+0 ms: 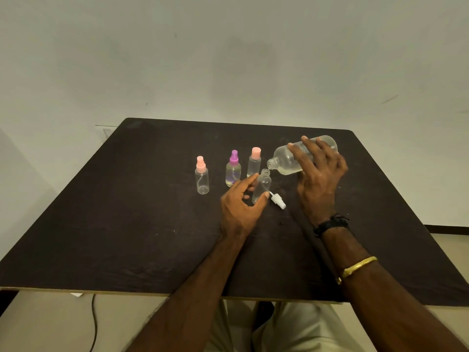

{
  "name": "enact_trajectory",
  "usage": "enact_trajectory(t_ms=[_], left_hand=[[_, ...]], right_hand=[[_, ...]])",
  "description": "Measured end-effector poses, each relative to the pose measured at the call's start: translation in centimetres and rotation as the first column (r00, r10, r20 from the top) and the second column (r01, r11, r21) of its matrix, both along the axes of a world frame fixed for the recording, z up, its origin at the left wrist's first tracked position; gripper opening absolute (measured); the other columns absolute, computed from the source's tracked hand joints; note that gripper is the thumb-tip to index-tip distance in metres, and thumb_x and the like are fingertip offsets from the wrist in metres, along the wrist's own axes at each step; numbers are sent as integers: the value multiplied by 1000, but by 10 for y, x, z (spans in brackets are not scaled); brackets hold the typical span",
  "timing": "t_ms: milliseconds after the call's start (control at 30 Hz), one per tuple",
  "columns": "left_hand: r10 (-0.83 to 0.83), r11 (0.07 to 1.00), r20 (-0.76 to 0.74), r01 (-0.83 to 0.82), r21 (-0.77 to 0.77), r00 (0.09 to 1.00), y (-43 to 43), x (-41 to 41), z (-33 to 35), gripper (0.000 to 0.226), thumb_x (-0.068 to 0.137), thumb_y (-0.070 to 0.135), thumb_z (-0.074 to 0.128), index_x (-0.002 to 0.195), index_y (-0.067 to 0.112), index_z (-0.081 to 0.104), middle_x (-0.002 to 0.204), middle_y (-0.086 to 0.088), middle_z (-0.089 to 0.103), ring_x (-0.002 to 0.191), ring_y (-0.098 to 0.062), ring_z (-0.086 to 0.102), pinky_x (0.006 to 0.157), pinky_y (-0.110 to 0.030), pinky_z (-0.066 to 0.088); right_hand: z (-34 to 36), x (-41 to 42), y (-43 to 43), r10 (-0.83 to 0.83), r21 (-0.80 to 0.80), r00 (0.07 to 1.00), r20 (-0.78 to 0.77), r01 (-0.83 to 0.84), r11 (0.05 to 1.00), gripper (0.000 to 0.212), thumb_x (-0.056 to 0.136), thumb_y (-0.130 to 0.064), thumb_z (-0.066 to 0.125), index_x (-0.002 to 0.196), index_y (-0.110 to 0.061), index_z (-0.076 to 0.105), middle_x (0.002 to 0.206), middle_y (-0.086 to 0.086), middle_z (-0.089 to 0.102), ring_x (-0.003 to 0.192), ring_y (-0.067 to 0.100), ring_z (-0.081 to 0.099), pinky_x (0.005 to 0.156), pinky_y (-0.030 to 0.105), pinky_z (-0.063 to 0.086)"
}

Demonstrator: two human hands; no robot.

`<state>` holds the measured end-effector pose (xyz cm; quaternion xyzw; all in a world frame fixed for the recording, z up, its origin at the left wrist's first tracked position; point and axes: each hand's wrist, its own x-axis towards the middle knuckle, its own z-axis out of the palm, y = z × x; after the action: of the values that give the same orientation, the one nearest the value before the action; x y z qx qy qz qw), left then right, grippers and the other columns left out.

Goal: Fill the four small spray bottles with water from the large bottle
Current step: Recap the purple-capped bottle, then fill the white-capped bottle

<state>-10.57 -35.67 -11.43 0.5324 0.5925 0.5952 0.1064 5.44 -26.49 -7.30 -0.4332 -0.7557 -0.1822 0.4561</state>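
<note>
One clear small bottle (261, 186) stands uncapped; the large bottle (284, 158) tilts, capless.

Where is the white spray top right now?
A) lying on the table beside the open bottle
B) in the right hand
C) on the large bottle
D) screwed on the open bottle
A: the white spray top lies on the table just right of the open bottle, which the left hand holds while the right hand tilts the large bottle over it.
</note>
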Motion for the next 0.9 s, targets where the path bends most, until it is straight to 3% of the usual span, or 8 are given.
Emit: enact_trajectory(t_ms=[300, 767, 900], left_hand=[[2, 1000, -6, -2, -14, 1000, 0, 0, 0, 53, 83, 23, 81, 133, 13, 64, 113, 2, 71, 98, 12, 61, 80, -5, 48], [-10, 1000, 2, 10, -6, 1000, 0, 0, -2, 53, 83, 23, 81, 133, 13, 65, 113, 1, 73, 98, 3, 65, 80, -7, 50], [-11, 1000, 4, 11, -11, 1000, -1, -1, 0, 54, 83, 21, 82, 133, 13, 64, 114, 3, 71, 99, 9, 62, 80, -6, 49]], right_hand=[[1, 3, 1, 3, 20, 1000, 13, -3, 1000, 68, 83, 4, 61, 141, -30, 59, 152, 1, 52, 144, 29, 40, 108, 55, 28], [7, 6, 2, -13, 27, 999, 43, 12, 1000, 70, 81, 4, 60, 142, -31, 58, 153, 1, 50, 146, 29, 37, 109, 55, 27], [8, 7, 3, -15, 44, 999, 37, 14, 999, 67, 83, 2, 59, 141, -31, 59, 153, 0, 50, 145, 28, 38, 109, 55, 28]])
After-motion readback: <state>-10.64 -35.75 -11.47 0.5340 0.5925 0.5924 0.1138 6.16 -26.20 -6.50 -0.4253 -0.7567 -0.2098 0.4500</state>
